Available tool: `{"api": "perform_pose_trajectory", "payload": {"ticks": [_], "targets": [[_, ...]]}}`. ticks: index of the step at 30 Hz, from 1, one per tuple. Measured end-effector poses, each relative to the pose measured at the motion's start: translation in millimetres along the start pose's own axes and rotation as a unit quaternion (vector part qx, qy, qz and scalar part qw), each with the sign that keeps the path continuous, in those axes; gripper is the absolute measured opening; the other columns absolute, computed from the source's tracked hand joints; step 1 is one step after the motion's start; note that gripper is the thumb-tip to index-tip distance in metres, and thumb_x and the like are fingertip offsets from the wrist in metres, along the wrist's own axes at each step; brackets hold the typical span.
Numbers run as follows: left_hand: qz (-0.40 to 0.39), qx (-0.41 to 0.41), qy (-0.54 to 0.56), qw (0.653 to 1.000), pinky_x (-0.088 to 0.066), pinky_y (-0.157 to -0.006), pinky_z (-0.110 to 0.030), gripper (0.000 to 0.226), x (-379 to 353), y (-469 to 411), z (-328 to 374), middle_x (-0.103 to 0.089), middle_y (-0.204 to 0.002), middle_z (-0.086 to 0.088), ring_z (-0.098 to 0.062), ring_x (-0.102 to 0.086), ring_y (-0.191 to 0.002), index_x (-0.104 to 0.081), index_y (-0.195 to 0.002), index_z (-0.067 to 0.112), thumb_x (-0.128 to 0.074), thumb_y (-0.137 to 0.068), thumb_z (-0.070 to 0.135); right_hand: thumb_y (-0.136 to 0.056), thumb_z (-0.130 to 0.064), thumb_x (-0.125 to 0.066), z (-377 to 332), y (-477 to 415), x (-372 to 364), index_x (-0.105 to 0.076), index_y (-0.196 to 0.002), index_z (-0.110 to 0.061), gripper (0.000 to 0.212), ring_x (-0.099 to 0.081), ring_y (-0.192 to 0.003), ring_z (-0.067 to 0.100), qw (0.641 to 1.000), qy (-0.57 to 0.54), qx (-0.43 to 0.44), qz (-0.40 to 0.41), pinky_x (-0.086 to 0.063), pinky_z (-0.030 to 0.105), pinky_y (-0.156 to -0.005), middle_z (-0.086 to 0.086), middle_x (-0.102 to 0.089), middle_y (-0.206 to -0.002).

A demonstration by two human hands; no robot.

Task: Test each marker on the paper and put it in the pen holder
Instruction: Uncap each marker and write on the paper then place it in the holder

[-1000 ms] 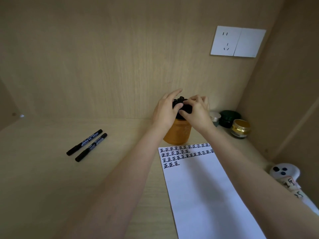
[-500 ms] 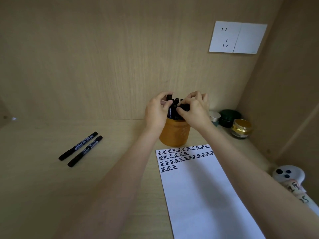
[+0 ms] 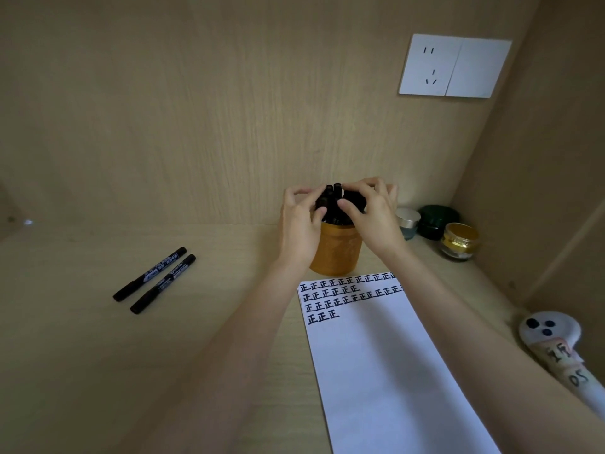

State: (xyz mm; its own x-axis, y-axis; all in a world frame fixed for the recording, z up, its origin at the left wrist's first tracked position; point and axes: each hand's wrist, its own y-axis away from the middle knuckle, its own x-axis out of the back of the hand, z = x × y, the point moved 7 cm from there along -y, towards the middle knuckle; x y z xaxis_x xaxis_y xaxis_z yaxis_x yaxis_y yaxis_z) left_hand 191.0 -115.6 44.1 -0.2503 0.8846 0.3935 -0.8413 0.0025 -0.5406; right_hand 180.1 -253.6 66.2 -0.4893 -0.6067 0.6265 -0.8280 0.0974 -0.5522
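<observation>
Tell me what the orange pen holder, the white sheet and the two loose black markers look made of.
Orange cylindrical pen holder: probably plastic or glazed ceramic, with a soft sheen and a faint surface pattern. White rectangular sheet: thin matte paper, lying flat and carrying inked characters. Two loose black markers: likely smooth plastic barrels, with printed white labels and a dull sheen.

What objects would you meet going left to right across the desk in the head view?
two black markers → orange pen holder → silver-lidded jar → dark green jar → gold jar → white spotted toy
</observation>
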Motion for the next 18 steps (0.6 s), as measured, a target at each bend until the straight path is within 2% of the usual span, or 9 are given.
{"api": "perform_pose_trajectory", "payload": {"ticks": [2,4,6,8,10,12,14,16,18], "targets": [[0.01,0.015,0.012,1.0,-0.047,-0.097,-0.033,0.033,7,4,-4,-0.044,-0.123,-0.003,-0.017,-0.056,-0.104,-0.06,-0.123,0.019,-0.058,-0.09,0.012,-0.092,-0.025,-0.06,2,8,3,-0.061,-0.124,-0.016,0.032,-0.031,-0.117,0.02,1.0,-0.014,0.003,0.023,-0.03,0.033,-0.103,0.007,-0.047,-0.124],[0.021,0.024,0.011,0.999,-0.048,-0.094,-0.029,0.028,17,11,-6,-0.046,-0.122,-0.003,-0.01,-0.056,-0.095,-0.063,-0.118,0.017,-0.058,-0.091,0.013,-0.093,-0.022,-0.06,1,16,6,-0.06,-0.124,-0.016,0.032,-0.029,-0.115,0.015,0.999,-0.025,0.005,0.048,-0.028,0.027,-0.1,0.005,-0.046,-0.123],[0.034,0.026,0.007,0.999,-0.046,-0.086,-0.017,0.024,30,21,-10,-0.049,-0.119,-0.003,0.0,-0.052,-0.081,-0.065,-0.112,0.016,-0.056,-0.091,0.01,-0.093,-0.02,-0.059,-1,25,6,-0.061,-0.121,-0.017,0.029,-0.029,-0.112,0.011,0.997,-0.047,0.004,0.057,-0.027,0.023,-0.097,0.003,-0.048,-0.121],[0.047,0.032,0.006,0.998,-0.04,-0.075,-0.003,0.022,44,34,-18,-0.052,-0.114,-0.003,0.003,-0.05,-0.074,-0.067,-0.108,0.015,-0.055,-0.091,0.007,-0.093,-0.017,-0.058,-6,37,3,-0.064,-0.117,-0.017,0.025,-0.03,-0.109,0.009,0.996,-0.065,0.014,0.056,-0.025,0.018,-0.095,0.0,-0.049,-0.116],[0.056,0.047,-0.001,0.997,-0.037,-0.07,0.001,0.021,60,50,-30,-0.055,-0.11,-0.002,0.002,-0.051,-0.074,-0.068,-0.105,0.015,-0.055,-0.091,0.007,-0.093,-0.013,-0.058,-13,50,-2,-0.066,-0.111,-0.017,0.02,-0.03,-0.103,0.007,0.995,-0.077,0.03,0.048,-0.026,0.015,-0.093,-0.004,-0.05,-0.109],[0.06,0.073,-0.032,0.995,-0.039,-0.073,-0.005,0.021,78,66,-46,-0.059,-0.109,0.001,-0.001,-0.053,-0.079,-0.067,-0.106,0.017,-0.054,-0.092,0.009,-0.093,-0.011,-0.057,-18,63,-13,-0.068,-0.103,-0.016,0.016,-0.031,-0.101,0.005,0.994,-0.104,0.031,0.006,-0.025,0.008,-0.091,-0.007,-0.052,-0.103],[0.059,0.09,-0.088,0.99,-0.043,-0.081,-0.019,0.023,99,83,-64,-0.06,-0.111,0.002,-0.008,-0.056,-0.089,-0.066,-0.109,0.018,-0.054,-0.091,0.009,-0.094,-0.012,-0.056,-23,76,-27,-0.069,-0.099,-0.016,0.015,-0.034,-0.104,0.006,0.99,-0.131,0.023,-0.053,-0.024,0.005,-0.091,-0.009,-0.055,-0.099],[0.061,0.09,-0.17,0.979,-0.046,-0.087,-0.032,0.025,121,96,-81,-0.062,-0.114,-0.003,-0.018,-0.057,-0.1,-0.064,-0.111,0.017,-0.055,-0.09,0.007,-0.095,-0.012,-0.056,-26,89,-37,-0.069,-0.098,-0.017,0.015,-0.037,-0.105,0.008,0.986,-0.14,0.021,-0.084,-0.028,0.008,-0.09,-0.012,-0.056,-0.097],[0.073,0.093,-0.253,0.96,-0.045,-0.09,-0.042,0.029,143,103,-98,-0.062,-0.115,-0.013,-0.031,-0.053,-0.108,-0.065,-0.112,0.01,-0.056,-0.086,0.0,-0.095,-0.011,-0.055,-29,99,-43,-0.069,-0.097,-0.018,0.016,-0.04,-0.102,0.007,0.983,-0.154,0.012,-0.098,-0.031,0.005,-0.083,-0.013,-0.057,-0.097]]}}
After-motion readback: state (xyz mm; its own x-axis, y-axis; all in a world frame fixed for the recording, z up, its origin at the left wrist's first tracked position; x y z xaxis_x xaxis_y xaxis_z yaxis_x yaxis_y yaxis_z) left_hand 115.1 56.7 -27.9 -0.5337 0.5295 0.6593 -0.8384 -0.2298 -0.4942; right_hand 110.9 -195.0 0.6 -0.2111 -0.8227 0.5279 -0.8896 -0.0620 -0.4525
